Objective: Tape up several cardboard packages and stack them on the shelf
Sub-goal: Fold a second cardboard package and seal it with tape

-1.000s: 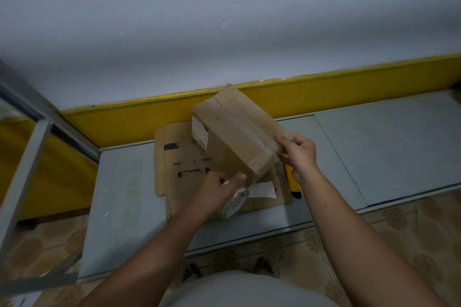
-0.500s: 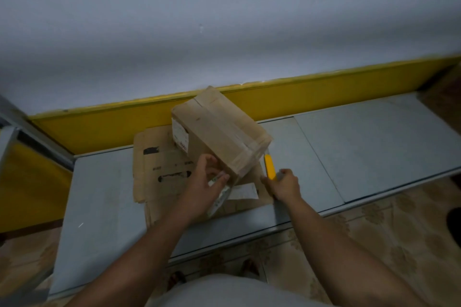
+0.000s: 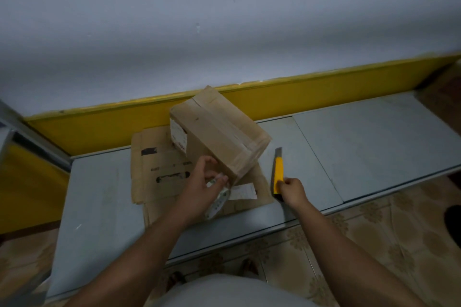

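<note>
Nearest the camera, the left hand [image 3: 199, 183] sits at 6 o'clock of the box [image 3: 219, 132], fingers curled round a roll of tape [image 3: 219, 199], with the thumb and forefinger raised toward the box's near corner. Whether a strip still runs from roll to box is too small to tell.

The right hand [image 3: 293, 190] has changed most. A second ago it was pressing the box's right-hand corner. It then dropped toward the bench, and now its fingers are closed on the near end of a yellow knife [image 3: 278, 173] at 4 o'clock of the box, blade end pointing to 12. I cannot tell if the knife has left the surface yet.

My judgement is that the tape across the top of this box is laid and cutting it free comes next. After that the box can go on the shelf.

The box stands tilted on one edge on a sheet of flattened cardboard [image 3: 159, 169], with a paper slip [image 3: 243, 191] on the sheet's near side.

All this lies on a low grey bench [image 3: 374, 144] over a patterned tile floor [image 3: 374, 237]. A yellow band [image 3: 324, 87] runs behind at 12 o'clock under a pale wall [image 3: 224, 20]. A metal frame [image 3: 32, 147] shows at 9 o'clock.
</note>
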`<state>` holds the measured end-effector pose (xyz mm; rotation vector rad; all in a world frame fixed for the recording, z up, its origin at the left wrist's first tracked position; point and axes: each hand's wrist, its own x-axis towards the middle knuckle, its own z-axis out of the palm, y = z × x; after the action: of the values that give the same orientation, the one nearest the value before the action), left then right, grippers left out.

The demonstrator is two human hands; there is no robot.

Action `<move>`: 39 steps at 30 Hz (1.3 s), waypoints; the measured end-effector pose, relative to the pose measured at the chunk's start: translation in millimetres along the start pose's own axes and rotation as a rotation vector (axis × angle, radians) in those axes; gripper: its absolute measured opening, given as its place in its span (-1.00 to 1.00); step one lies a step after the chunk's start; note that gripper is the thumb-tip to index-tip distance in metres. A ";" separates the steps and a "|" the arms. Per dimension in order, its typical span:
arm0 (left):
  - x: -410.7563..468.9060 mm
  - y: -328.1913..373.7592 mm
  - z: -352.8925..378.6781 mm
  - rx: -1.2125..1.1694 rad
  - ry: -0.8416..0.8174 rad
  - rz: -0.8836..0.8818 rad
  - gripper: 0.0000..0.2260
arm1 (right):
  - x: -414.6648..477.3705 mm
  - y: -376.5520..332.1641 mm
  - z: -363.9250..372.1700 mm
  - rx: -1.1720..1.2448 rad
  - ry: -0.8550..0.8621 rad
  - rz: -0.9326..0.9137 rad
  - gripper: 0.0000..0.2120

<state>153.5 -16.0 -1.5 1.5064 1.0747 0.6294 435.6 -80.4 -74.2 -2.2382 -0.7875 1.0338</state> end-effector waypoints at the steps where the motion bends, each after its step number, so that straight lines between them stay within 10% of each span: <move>1: -0.3 0.7 0.4 -0.008 -0.003 0.003 -0.71 | -4.0 0.8 -2.4 0.089 -0.009 -0.001 -0.74; 10: -4.2 7.6 0.8 -0.027 -0.012 -0.012 -0.72 | -88.4 -22.1 -31.6 0.491 -0.056 -0.160 -0.70; 17: -3.7 9.7 -0.7 -0.025 -0.015 -0.007 -0.70 | -160.0 -57.2 -32.8 -0.050 -0.246 -0.543 -0.82; 39: -16.1 20.0 -7.7 -0.029 -0.050 0.022 -0.69 | -184.2 -114.4 -38.2 -0.599 -0.335 -0.373 -0.82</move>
<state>145.5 -25.7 22.1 1.5030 1.0082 0.6163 336.2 -139.8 113.1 -2.2574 -1.7816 1.0963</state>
